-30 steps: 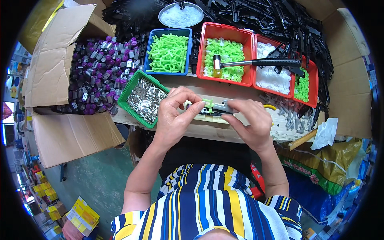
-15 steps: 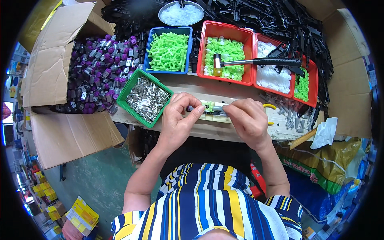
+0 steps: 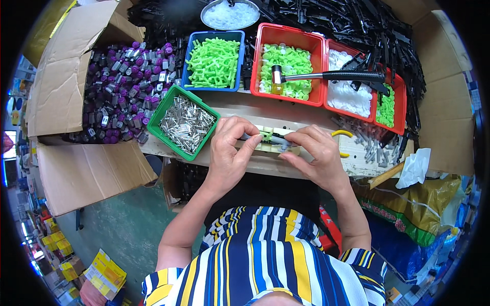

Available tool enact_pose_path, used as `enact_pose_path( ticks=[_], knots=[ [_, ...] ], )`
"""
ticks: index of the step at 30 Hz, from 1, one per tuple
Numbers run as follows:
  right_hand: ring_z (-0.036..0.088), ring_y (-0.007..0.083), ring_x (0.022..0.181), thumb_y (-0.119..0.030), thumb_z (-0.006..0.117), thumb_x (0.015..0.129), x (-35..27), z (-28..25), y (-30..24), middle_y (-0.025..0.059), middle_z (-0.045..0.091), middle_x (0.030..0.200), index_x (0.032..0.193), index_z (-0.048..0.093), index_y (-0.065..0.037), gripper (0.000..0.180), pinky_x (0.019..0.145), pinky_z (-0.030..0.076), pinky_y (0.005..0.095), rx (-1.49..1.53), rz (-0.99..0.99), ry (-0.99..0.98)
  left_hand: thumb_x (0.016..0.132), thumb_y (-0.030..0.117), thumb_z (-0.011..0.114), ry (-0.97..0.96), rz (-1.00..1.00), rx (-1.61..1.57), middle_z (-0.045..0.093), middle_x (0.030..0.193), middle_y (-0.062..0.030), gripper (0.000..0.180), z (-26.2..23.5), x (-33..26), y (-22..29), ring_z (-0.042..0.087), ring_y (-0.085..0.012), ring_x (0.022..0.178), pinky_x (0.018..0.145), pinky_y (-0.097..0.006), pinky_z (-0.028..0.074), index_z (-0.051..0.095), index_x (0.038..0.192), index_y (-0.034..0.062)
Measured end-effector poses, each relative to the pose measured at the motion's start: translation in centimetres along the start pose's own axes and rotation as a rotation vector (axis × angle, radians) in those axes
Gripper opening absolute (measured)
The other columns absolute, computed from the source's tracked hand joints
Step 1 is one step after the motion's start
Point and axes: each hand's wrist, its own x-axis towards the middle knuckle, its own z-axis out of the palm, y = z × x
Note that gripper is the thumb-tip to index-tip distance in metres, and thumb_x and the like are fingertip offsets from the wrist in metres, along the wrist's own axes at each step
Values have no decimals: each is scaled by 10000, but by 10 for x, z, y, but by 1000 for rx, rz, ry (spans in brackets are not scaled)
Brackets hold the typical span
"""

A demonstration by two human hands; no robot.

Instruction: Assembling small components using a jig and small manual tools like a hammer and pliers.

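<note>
Over the bench, a small assembly of green and dark plastic parts (image 3: pixel 266 135) lies in a pale, cream-coloured holder (image 3: pixel 270 148). My left hand (image 3: pixel 230 150) pinches at its left end; thumb and forefinger are pressed together there. A short grey plastic piece (image 3: pixel 280 142) sits at the right end. My right hand (image 3: pixel 320 157) has its fingertips on this grey piece, with the thumb just below it. Fingers partly hide both ends of the assembly. Beside my left hand stands a green bin (image 3: pixel 153 130) of metal pins. Yellow-handled pliers (image 3: pixel 343 133) lie partly behind my right hand.
A hammer (image 3: pixel 332 76) rests across red bins (image 3: pixel 322 97) of green and white pieces. A blue bin (image 3: pixel 214 88) holds green parts. At left, a cardboard box (image 3: pixel 61 76) contains purple-grey parts. Black parts (image 3: pixel 326 20) and a metal bowl (image 3: pixel 230 28) fill the back.
My right thumb has moved down and apart from the fingers. The grey piece has shifted and now sits tilted at the right end. My left hand has stayed nearly in place.
</note>
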Motion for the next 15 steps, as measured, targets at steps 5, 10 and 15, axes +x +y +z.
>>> enact_pose_path(
  ticks=[5,10,15],
  knots=[
    [637,243,832,-166,832,726,-2,-3,-1,82,674,898,965,697,-41,302,727,456,371,-52,4,-10,859,82,697,-20,39,10,610,896,-62,98,3,-2,-7,519,-216,879,763,-318,430,623,853,18],
    [619,224,824,-163,822,722,-4,-5,4,50,662,877,952,699,-64,279,700,423,358,-46,-23,-22,839,79,719,-45,49,23,619,907,-70,105,4,-2,-9,525,-226,900,783,-323,441,639,860,14],
    [616,226,836,-165,808,725,-4,-13,7,47,649,886,960,691,-75,278,696,413,368,-112,-8,-36,756,46,779,63,140,222,630,918,-74,178,1,-2,-3,540,-254,946,812,-364,459,704,917,38]
  ],
)
